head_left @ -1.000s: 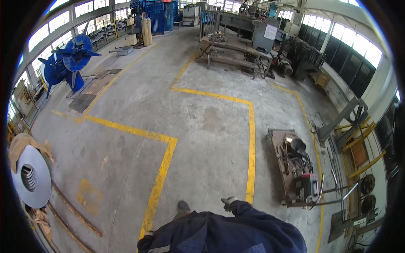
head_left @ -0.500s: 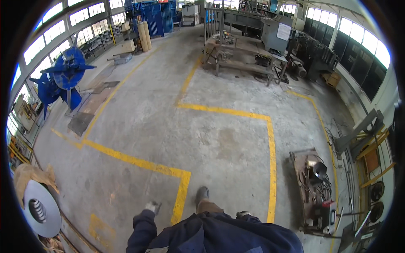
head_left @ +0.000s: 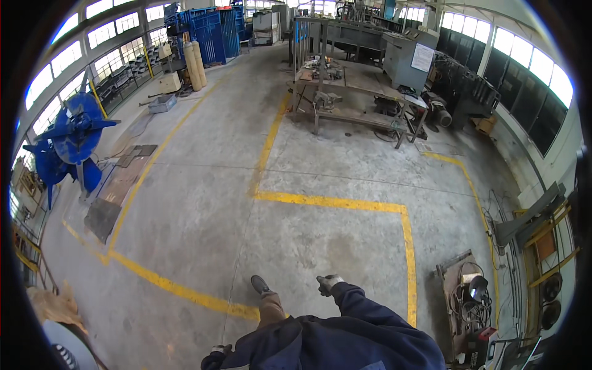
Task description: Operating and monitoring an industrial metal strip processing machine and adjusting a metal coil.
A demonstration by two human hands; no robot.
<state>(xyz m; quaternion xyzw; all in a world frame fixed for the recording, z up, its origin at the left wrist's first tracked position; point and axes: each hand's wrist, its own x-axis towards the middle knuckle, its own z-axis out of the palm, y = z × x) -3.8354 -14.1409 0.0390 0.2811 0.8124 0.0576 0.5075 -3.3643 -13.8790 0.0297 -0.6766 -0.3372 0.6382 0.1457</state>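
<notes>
The right hand [head_left: 328, 285] hangs empty, fingers loosely curled; the left hand's [head_left: 221, 349] fingers cannot be made out. No handling seems under way; the loaded trolley [head_left: 452, 276] stands near right, untouched.

Grey floor [head_left: 185, 234], bright windows [head_left: 65, 60]

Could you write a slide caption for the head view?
Right hand out over a yellow-lined workshop floor, a loaded cart at right and a metal workbench ahead.

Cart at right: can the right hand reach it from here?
Probably not without stepping closer: a stretch of floor and a yellow line separate the right hand from the cart.
</notes>
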